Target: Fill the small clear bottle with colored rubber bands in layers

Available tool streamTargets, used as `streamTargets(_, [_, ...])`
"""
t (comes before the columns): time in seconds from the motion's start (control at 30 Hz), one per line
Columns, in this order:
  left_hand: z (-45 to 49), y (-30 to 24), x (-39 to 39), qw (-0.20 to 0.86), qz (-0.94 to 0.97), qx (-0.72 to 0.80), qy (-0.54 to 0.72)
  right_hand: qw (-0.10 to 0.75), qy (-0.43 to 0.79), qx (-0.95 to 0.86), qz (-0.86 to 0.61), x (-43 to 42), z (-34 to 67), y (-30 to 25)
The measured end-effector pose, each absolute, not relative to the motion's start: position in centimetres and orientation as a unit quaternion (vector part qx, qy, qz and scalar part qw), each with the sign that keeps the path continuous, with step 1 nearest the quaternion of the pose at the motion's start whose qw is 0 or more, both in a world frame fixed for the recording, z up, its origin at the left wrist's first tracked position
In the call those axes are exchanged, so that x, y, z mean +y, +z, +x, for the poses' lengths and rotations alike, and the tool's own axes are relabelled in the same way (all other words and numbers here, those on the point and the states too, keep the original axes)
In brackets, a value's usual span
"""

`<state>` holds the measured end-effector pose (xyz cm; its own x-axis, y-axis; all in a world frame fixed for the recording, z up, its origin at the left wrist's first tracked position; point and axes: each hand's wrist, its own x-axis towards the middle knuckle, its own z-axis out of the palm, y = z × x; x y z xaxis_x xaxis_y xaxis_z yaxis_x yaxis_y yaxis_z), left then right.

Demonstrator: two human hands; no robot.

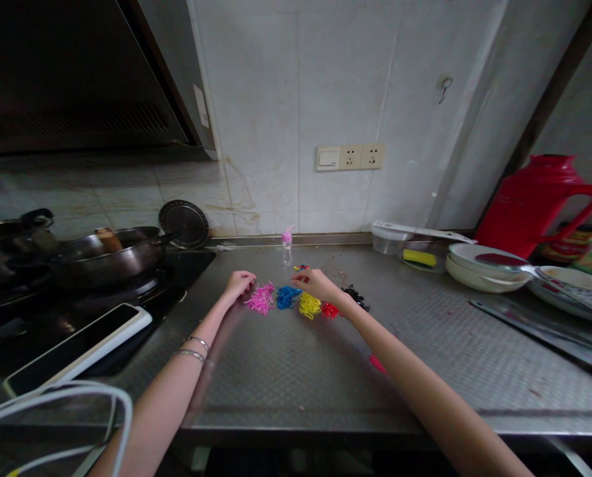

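Observation:
Small piles of what look like rubber bands lie in a row on the metal counter: a pink pile [260, 299], a blue pile [286, 297], a yellow pile [309, 305], a red pile [330, 310] and a black pile [357, 297]. A small mixed-colour heap [301, 267] shows behind my right hand. My left hand [239, 284] is at the left of the pink pile with its fingers curled closed. My right hand [317, 285] reaches over the yellow and blue piles, fingertips pinched together. Whatever either hand holds is too small to make out.
A small clear bottle with a pink top [287, 246] stands behind the piles. On the left are a stove with pans [109, 262] and a white device [79, 348] with cables. To the right sit bowls [484, 275], a yellow sponge [419, 258] and a red thermos [532, 205].

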<state>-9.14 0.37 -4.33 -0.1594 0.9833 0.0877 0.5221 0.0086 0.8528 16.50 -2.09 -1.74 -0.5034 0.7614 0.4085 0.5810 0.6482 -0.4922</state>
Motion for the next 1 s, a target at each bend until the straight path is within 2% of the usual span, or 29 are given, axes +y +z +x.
streamTargets(0.3, [-9.1,-4.2,0.3,0.289,0.579,0.651,0.396,0.351,0.103,-0.789,-0.494,-2.6,24.6,-1.9])
streamTargets(0.53, [-9.0,-4.1,0.2,0.289,0.584,0.644,0.402,0.370,0.071,-0.695,-0.613,-2.2,31.0,-4.0])
streamTargets(0.77, [-9.4,-4.6,0.4,0.279,0.601,0.632,0.403,0.350,0.086,-0.655,-0.664,-2.2,33.3,-5.8])
streamTargets(0.9, [-9.2,-4.6,0.5,0.231,0.627,0.641,0.378,0.332,0.073,-0.650,-0.680,-2.7,33.6,-5.7])
streamTargets(1.0, [-8.5,-3.8,0.5,0.152,0.656,0.652,0.349,0.316,0.061,-0.650,-0.688,-2.8,33.6,-5.7])
